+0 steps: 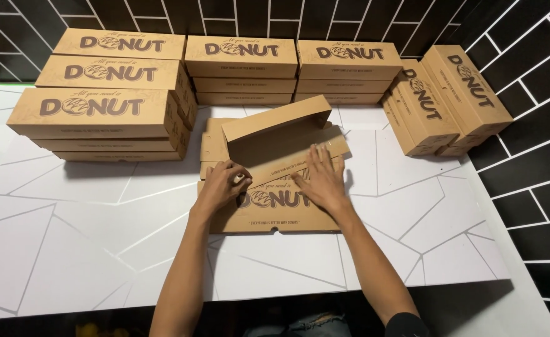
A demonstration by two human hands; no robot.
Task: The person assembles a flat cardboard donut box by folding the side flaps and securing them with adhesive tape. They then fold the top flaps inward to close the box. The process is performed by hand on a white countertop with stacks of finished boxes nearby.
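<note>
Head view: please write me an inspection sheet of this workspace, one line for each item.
Surface: white table with thin grey crack-like lines.
Job's things: flat brown cardboard box blank, partly folded, one long flap raised.
Clutter: stacks of finished long brown cardboard boxes at the back and the right.
Grippers: left hand pinches the blank's left edge; right hand lies flat on the blank, fingers spread.
Cables: nothing seen.
Surroundings: black tiled wall behind and to the right.

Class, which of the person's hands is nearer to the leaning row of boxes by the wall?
Right. The right hand lies closer to the leaning boxes; the left hand is farther away.
</note>
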